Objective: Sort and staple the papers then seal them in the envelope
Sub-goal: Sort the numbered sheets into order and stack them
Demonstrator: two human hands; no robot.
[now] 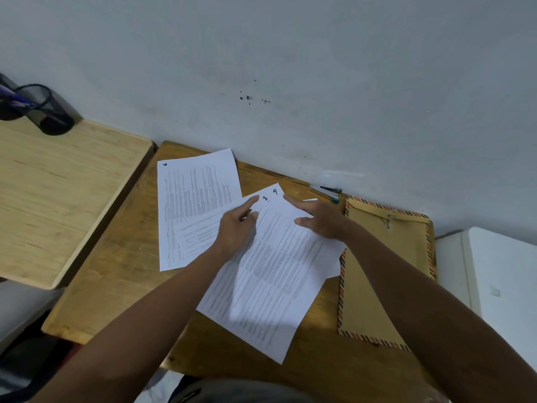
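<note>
A head-worn camera looks down at a small wooden surface [122, 274] pushed against a pale wall [290, 68]. Several printed sheets lie fanned across its middle. The top sheet [270, 274], marked with a handwritten 4 at its far corner, lies tilted, its near corner pointing toward the person. Under it another sheet [200, 231] also shows a handwritten mark near its far corner. A third sheet [194, 193] lies farther left and back, with a small mark in its far left corner.

The left hand [236, 228] rests on the papers with its index finger stretched toward the numbered corners, the other fingers loosely curled; its grip holds nothing. The right hand [318, 218] lies flat on the top sheet, fingers straight and spread, pressing it down.

Right of the papers lies a brown envelope [377, 274] with a striped border, flap end toward the wall. A small stapler [327, 192] sits by the wall, just beyond the envelope's far left corner. A second wooden surface [58, 199] at left carries a dark mesh pen holder [43, 109].
</note>
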